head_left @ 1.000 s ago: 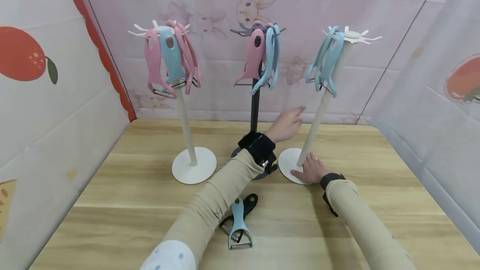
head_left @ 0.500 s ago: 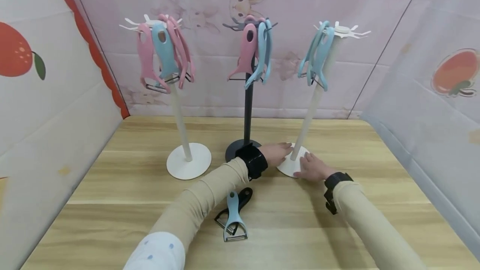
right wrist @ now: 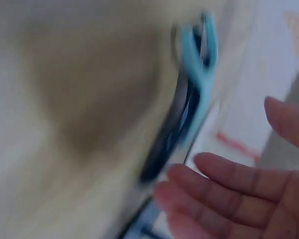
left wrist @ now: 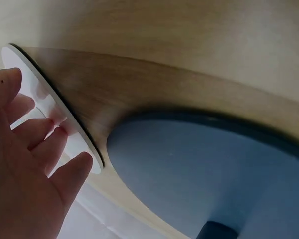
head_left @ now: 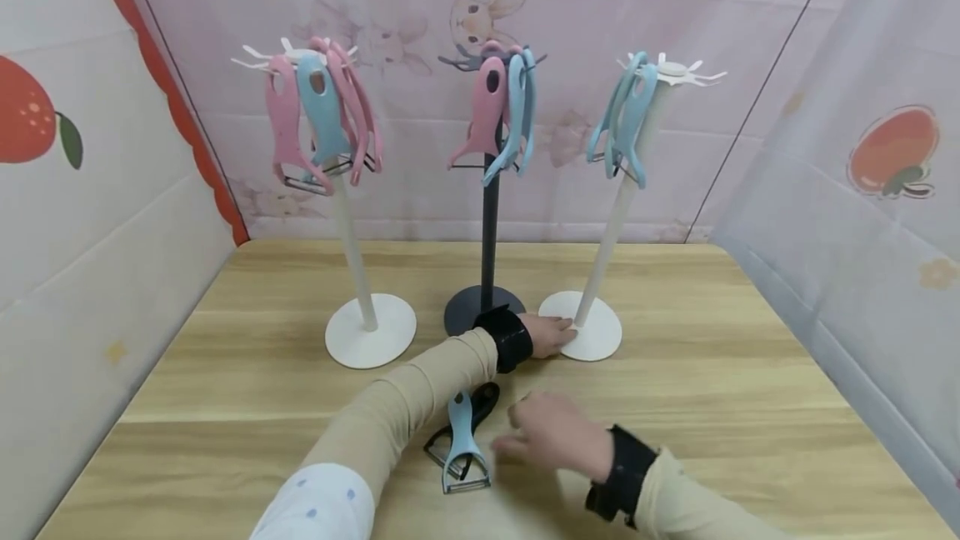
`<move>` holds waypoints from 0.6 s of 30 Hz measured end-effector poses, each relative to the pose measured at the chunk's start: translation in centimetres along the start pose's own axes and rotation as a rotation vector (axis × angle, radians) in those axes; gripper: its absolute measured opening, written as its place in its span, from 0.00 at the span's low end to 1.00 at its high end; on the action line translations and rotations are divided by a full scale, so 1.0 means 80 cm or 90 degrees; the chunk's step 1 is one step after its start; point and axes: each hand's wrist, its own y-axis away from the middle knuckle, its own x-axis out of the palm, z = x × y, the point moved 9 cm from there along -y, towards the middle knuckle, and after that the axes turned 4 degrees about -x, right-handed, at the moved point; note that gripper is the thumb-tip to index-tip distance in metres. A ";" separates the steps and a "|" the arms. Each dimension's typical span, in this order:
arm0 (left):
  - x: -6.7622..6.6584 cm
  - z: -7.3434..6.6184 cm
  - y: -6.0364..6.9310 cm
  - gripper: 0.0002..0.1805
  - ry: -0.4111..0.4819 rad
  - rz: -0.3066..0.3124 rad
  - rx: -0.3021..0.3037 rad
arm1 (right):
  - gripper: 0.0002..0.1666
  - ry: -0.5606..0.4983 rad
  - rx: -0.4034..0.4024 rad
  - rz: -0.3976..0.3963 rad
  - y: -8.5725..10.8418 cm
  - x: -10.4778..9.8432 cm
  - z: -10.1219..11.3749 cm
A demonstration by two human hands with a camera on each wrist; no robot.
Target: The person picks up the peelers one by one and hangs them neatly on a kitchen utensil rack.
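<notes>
My left hand [head_left: 547, 335] rests with its fingers on the round white base [head_left: 597, 338] of the right-hand stand. In the left wrist view its loosely bent fingers [left wrist: 50, 144] lie over that base, gripping nothing. Lower down, my right hand [head_left: 561, 437] hovers, blurred, just right of two Y-shaped peelers. A light-blue peeler [head_left: 462, 427] lies across a black peeler [head_left: 486, 403] on the table. Seen from the right wrist, the right fingers [right wrist: 229, 186] are relaxed and hold nothing, apart from the peelers.
The right-hand stand has blue peelers [head_left: 634, 119] on its hooks. A dark stand [head_left: 489, 232] carries pink and blue peelers. On the left, a white stand [head_left: 352, 248] bears several pink and blue peelers. Printed cloth [head_left: 405, 190] walls the wooden table [head_left: 247, 373].
My right hand has left the right-hand stand's base and come down and left toward the peelers on the table. My left hand has lowered onto that base.
</notes>
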 end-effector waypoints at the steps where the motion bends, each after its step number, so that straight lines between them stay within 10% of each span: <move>1: 0.002 0.001 0.000 0.23 0.006 -0.001 -0.002 | 0.22 0.003 -0.020 0.004 -0.005 0.006 0.013; 9: 0.013 0.004 0.002 0.25 0.010 -0.004 -0.007 | 0.21 0.088 -0.110 -0.091 -0.040 0.034 0.063; 18: 0.010 0.003 0.006 0.28 -0.006 0.040 -0.016 | 0.21 0.117 -0.046 -0.132 -0.059 0.041 0.058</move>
